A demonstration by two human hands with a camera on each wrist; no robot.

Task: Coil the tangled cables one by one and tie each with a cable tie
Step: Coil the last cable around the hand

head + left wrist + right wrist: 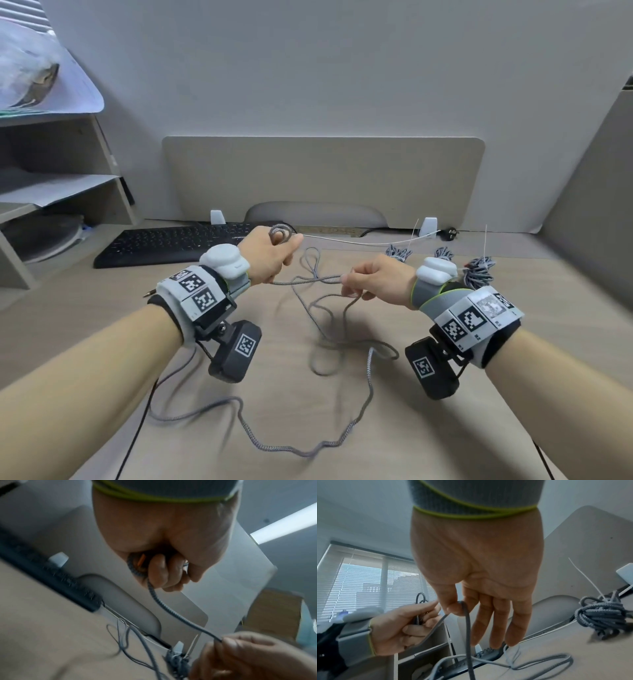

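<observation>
Coiling is the step in hand right now: the left hand (270,255) is closed round a small starter coil (280,234) of grey braided cable (329,442), with a couple of loops poking up above the fist, and the right hand (371,281) pinches the same cable between thumb and forefinger a bit further along, the other fingers hanging loose and fairly straight. Between the hands the cable runs nearly taut, and the rest trails down in a messy scribble over the desk (513,394) in front of the person.

Next move, I'd guess, is swinging the right hand over to lay another loop into the left fist, then sliding back down the slack (it could snag where it crosses itself near the middle).

Count-wise: one loose cable being worked, three bundles (479,270) at the back right that look already coiled, at least two with white tie tails sticking up. One black keyboard (164,243) sits behind the left hand
</observation>
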